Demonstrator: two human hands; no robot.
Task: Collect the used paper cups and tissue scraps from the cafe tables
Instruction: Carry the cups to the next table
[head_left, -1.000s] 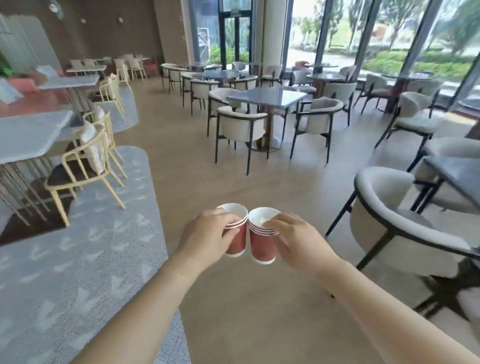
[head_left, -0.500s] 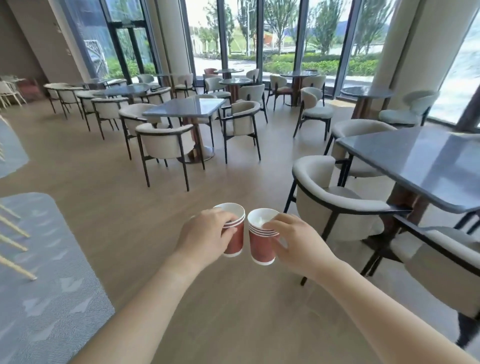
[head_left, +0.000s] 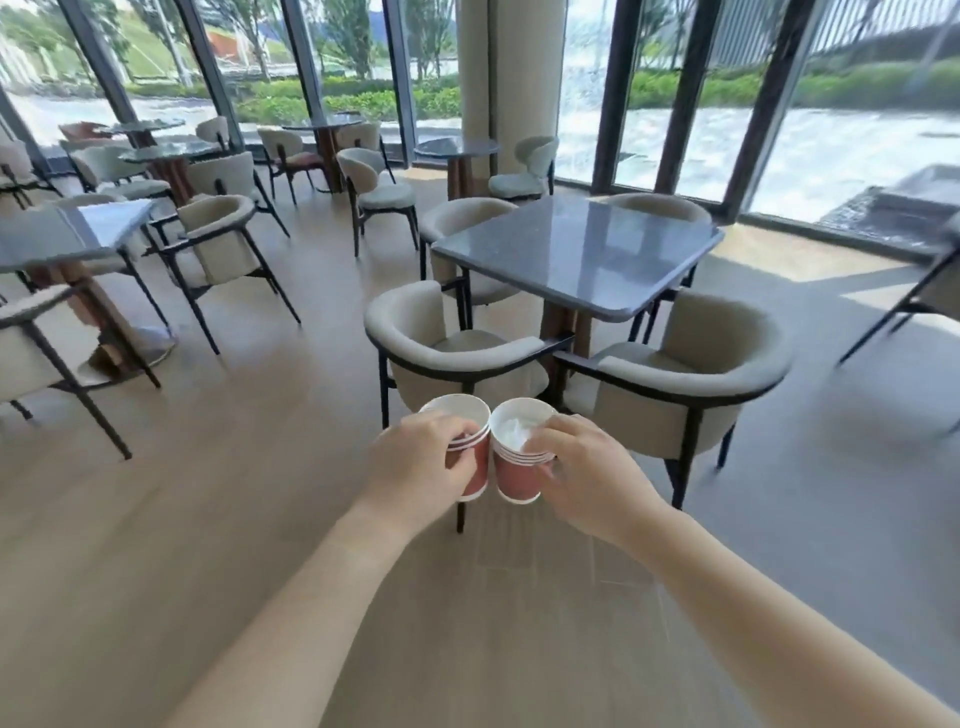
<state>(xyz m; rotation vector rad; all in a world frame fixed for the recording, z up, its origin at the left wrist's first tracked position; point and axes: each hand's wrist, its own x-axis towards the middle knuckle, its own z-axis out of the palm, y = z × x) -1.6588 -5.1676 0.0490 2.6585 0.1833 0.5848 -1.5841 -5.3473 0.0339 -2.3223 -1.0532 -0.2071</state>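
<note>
Fingers (head_left: 457, 429) of left hand (head_left: 415, 462): curled round red paper cup stack (head_left: 479, 470). Fingers (head_left: 545, 435) of right hand (head_left: 587, 478): curled round second cup stack (head_left: 514, 480), just beside the first; white tissue (head_left: 511, 430) inside, beside fingertips. Grey table (head_left: 576, 254): beyond both, well apart.

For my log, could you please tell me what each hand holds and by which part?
The left hand grips the left cup stack round its upper wall; the right hand grips the right cup stack near its rims.

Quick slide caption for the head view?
Left hand grips a red cup stack, right hand a second stack, near a grey cafe table.
</note>
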